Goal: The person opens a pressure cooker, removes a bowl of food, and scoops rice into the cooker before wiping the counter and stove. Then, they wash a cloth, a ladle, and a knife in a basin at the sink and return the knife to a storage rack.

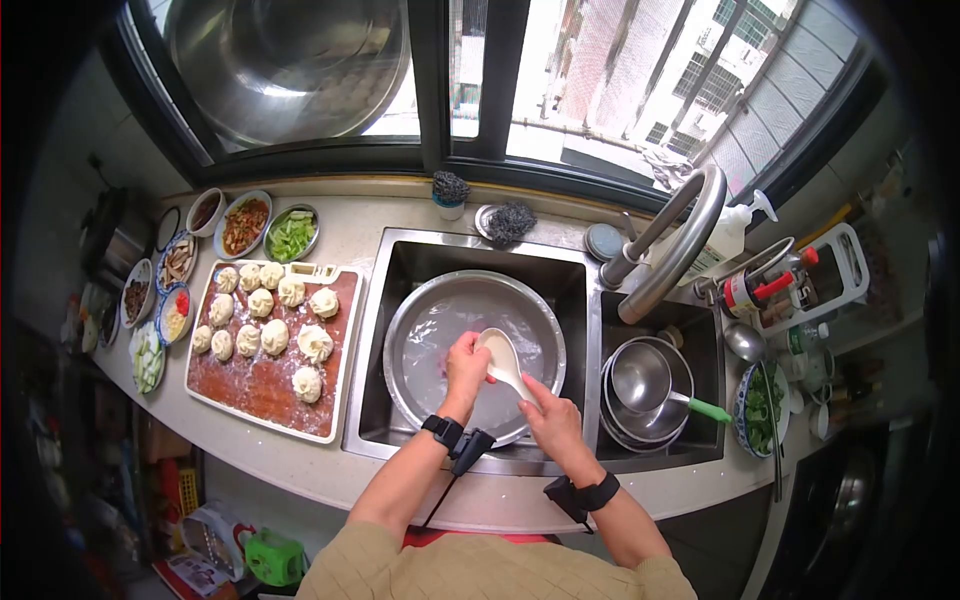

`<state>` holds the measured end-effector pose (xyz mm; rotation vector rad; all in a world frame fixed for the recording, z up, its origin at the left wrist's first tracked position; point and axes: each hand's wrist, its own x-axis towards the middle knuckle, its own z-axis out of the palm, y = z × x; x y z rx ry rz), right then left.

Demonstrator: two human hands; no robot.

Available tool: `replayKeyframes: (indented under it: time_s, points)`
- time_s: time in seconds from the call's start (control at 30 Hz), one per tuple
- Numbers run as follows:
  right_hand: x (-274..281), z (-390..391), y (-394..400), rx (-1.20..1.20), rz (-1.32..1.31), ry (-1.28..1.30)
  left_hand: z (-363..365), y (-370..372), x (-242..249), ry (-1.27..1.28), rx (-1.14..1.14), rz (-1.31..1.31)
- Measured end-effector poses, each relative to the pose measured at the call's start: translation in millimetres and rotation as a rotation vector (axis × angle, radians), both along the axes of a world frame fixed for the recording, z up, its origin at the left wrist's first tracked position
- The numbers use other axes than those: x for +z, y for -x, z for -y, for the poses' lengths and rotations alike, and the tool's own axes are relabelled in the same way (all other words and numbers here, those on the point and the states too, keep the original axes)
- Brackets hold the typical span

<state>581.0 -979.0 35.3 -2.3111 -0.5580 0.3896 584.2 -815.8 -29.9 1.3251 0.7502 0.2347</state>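
Note:
A white soup spoon [507,362] is held over a large metal basin [394,388] with water in it. My right hand [553,422] is closed around the spoon's handle, at its lower right end. At the bowl end, my left hand [466,370] grips the left edge of the spoon, its fingertips partly hidden. The basin sits in the left bowl of the steel sink [372,400]. Both wrists wear black straps.
A board [270,385] with several shaped dough buns stands left of the sink, near small dishes of chopped food. A curved faucet [712,240] rises behind the right sink bowl, where metal bowls and a green-handled ladle [640,378] lie. A plate of greens [757,410] is farther right.

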Motion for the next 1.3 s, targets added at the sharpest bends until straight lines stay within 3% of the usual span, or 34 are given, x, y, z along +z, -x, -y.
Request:
replayKeyframes:
  time_s: [0.13, 0.2, 0.3, 0.43, 0.5, 0.53, 0.7, 0.83, 0.9, 0.97, 1.03, 1.07, 1.13, 1.17, 1.23, 1.3]
  points:
    - [-4, 3, -1, -0.028, -0.035, -0.062, 0, 2, 0, 0.057, -0.013, 0.101]
    - [1, 3, -1, -0.021, -0.046, -0.034, -7, 0, 5, -0.514, -0.119, 0.174]
    - [7, 2, -1, -0.006, -0.048, 0.011, -17, 0, 14, -0.637, -0.219, 0.046]
    - [9, 0, -1, -0.015, -0.046, 0.020, -18, 2, 7, -0.674, -0.199, -0.013]
    - [11, 0, -1, -0.016, -0.054, 0.039, -15, 3, 9, -0.329, -0.147, 0.069]
    - [11, 0, -1, -0.015, -0.060, 0.059, -14, 3, 12, -0.328, -0.147, 0.066]
    - [8, 3, -4, 0.013, -0.043, 0.073, -15, -1, 1, -0.726, -0.195, 0.001]
    - [5, -2, -7, -0.040, -0.114, 0.130, -20, -8, -14, -0.506, -0.293, -0.173]
    - [-7, 1, -10, -0.075, -0.110, 0.139, -27, -9, -50, -0.076, -0.182, -0.128]
    - [-19, 5, -14, -0.115, -0.111, 0.152, -44, -9, -115, -0.158, -0.258, -0.201]
    - [-28, 9, -18, -0.140, -0.066, 0.080, -40, -3, -129, -0.719, 0.040, -0.485]
    - [-34, 9, -19, -0.144, -0.070, 0.082, -37, -4, -136, -0.718, 0.034, -0.487]
    - [-45, 9, -24, -0.199, -0.256, 0.032, -26, -8, -110, 0.192, -0.201, -0.441]
    - [-48, 9, -25, -0.200, -0.258, 0.032, -21, -10, -102, 0.192, -0.202, -0.443]
    - [-53, 9, -27, -0.265, -0.346, 0.011, -13, -14, -83, 0.672, -0.119, -0.236]
    - [-57, 10, -27, -0.304, -0.396, -0.052, -2, -21, -43, 0.527, -0.135, -0.159]
